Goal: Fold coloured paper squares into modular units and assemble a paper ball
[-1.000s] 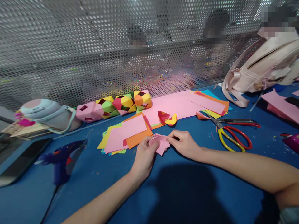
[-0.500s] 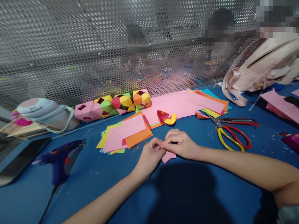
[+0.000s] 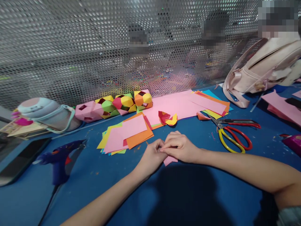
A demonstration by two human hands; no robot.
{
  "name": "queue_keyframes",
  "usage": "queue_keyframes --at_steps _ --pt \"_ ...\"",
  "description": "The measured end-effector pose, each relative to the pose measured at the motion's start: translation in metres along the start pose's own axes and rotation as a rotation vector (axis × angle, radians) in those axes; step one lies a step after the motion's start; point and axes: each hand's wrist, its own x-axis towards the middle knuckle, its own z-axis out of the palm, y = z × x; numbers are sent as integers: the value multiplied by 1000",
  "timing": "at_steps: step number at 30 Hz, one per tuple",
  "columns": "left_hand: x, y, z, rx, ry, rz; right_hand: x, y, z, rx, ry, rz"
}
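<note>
While we pinch the pink paper piece (image 3: 169, 160) between left hand (image 3: 152, 156) and right hand (image 3: 181, 146) | step: creasing a fold, we judge | next: firm, even fingertip pressure | scissors (image 3: 231, 135) beyond right hand.

craft workshop, probably | coloured paper (image 3: 128, 133) | scissors (image 3: 231, 135) | glue gun (image 3: 60, 157)
</note>
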Motion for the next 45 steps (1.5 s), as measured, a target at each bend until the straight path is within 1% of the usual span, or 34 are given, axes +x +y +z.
queue_keyframes --at_steps 5,7,10,13,15,17,19,21,24,27,30,34,37,40,42,45 --pt "0 2 1 -65 33 -25 1 0 -1 28 26 61" --pt "0 3 2 -58 28 -24 1 0 -1 15 39 51" --pt "0 2 2 -18 25 -14 1 -2 -2 -19 16 6" --pt "1 -2 1 -101 51 -28 0 -3 -2 8 3 15" --pt "2 -5 1 -230 91 -59 0 -1 -2 52 24 89" --pt "3 -6 0 -348 122 -100 0 1 -1 83 57 205" --pt "3 -6 0 -391 139 -119 0 3 0 89 80 286" --pt "2 -5 1 -350 153 -105 0 5 1 60 98 280" --pt "0 -4 2 -188 173 -50 0 6 1 -5 122 202" --pt "-1 -4 2 -95 196 -3 0 5 1 -11 110 187" --pt "-1 -5 1 -155 255 11 0 4 -2 69 101 222" --pt "0 -9 -2 -260 328 -21 1 2 -6 130 86 327" --pt "1 -10 -3 -305 371 -50 1 2 -5 80 22 386" --pt "1 -9 -2 -337 387 -52 0 3 0 -61 -29 382" --pt "1 -7 -2 -346 383 -60 -1 4 3 -148 -21 354" --pt "-1 -5 -2 -318 346 -76 -1 5 4 -193 20 320"
